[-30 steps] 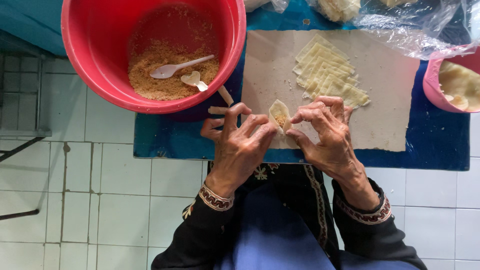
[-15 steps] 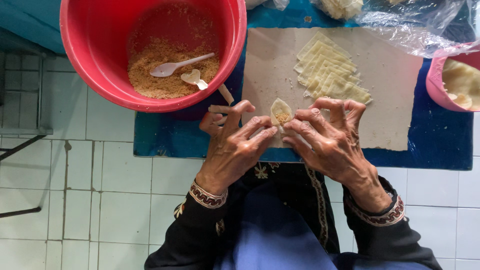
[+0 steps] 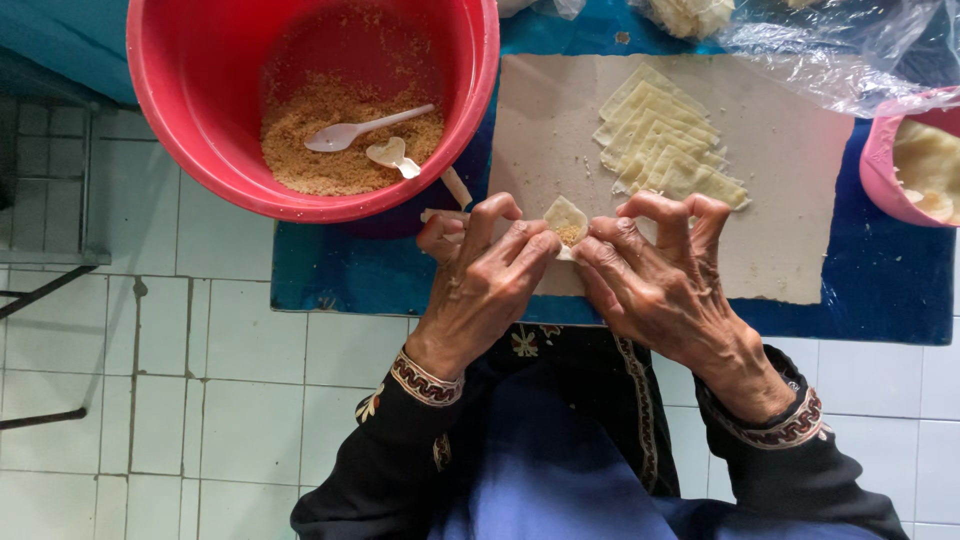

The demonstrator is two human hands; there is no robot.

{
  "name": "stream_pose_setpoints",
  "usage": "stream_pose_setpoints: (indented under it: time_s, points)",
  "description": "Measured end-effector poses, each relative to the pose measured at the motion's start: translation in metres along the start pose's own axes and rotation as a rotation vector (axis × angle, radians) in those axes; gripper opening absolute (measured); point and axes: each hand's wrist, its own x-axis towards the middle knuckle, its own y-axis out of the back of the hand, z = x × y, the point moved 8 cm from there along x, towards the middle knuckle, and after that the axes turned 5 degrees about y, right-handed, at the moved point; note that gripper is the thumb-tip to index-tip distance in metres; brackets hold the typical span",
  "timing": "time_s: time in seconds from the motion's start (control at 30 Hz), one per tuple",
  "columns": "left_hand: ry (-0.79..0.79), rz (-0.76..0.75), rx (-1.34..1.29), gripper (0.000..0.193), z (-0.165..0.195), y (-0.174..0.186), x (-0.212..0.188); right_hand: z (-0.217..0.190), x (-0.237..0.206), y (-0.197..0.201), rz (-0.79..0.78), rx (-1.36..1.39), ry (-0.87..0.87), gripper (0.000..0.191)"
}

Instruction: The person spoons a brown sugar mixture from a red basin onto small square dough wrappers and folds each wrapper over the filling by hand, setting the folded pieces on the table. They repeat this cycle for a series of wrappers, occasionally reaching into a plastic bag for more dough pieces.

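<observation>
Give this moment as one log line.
left hand + right hand: pinching filled wrapper | wrapper stack on board | red bowl: crumbs, spoon

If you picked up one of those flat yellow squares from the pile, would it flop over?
Probably yes. The dough squares look very thin and lie flat, overlapping, so one would likely droop. The one between the left hand and the right hand is folded around filling, so the dough seems soft. It may tear easily if pulled.

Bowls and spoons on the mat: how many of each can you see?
Red bowl: 1
Pink bowl, partly cut off at the edge: 1
White plastic spoons, both lying in the crumb filling: 2
Total: 4
</observation>
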Motion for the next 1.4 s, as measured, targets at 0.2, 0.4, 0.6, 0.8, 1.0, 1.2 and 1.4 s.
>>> stream_pose_setpoints:
  time_s: [0.2,0.4,0.6,0.8,1.0,1.2,1.4]
  points:
    - [0.009,0.008,-0.139,0.014,-0.003,0.008,0.006,0.005,0.005,0.001,-0.023,0.053,-0.014,0.018]
    - [0.049,-0.028,-0.122,0.014,-0.008,0.001,0.012,0.018,0.014,-0.004,-0.046,0.129,-0.036,0.017]
    - [0.066,-0.031,-0.177,0.012,-0.01,-0.002,0.019,0.03,0.02,-0.015,-0.051,0.164,-0.058,0.017]
    - [0.128,-0.008,-0.095,0.005,-0.014,-0.007,0.021,0.04,0.018,-0.022,-0.03,0.261,-0.089,0.02]
    - [0.083,-0.033,-0.115,0.024,-0.009,-0.006,0.01,0.03,0.015,-0.019,-0.034,0.154,-0.061,0.018]
    - [0.064,0.033,-0.071,0.015,-0.011,-0.003,0.009,0.016,0.016,-0.003,0.009,0.107,-0.011,0.022]
    - [0.098,0.056,-0.137,0.016,-0.015,-0.006,0.008,0.016,0.016,-0.008,-0.026,0.052,-0.02,0.016]
